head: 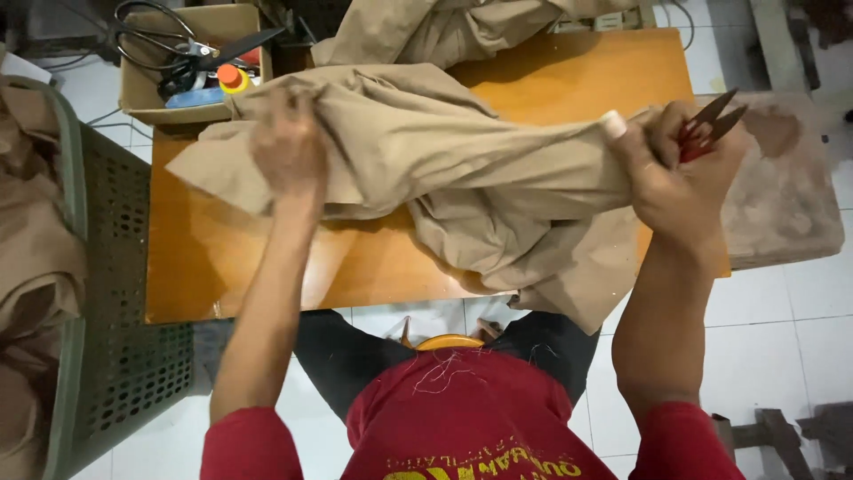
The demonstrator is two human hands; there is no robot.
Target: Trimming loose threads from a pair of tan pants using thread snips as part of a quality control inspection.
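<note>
Red shirt with loose pale threads on it fills the bottom edge, and above it both bare arms go up to the work. Right hand is closed in a fist on one end of the beige garment, and the same fist also holds small thread snips with a red grip; their dark pointed blades stick out up and to the right. Left hand is blurred, but its fingers are clenched on the other end of the cloth.

Between the two hands the garment is pulled out, so its long axis runs left to right across the table, with the right end a little lower. It is soft woven cloth, matte, with many folds, and a loose part hangs down over the near table edge.

Under it lies an orange wooden table, smooth and a little shiny. At the left stands a grey-green plastic basket with round holes in its wall, and more beige fabric is inside. At the far left corner, a cardboard box contains large black scissors and a small bottle with an orange cap. Farther back, another heap of beige cloth lies beyond the table.
</note>
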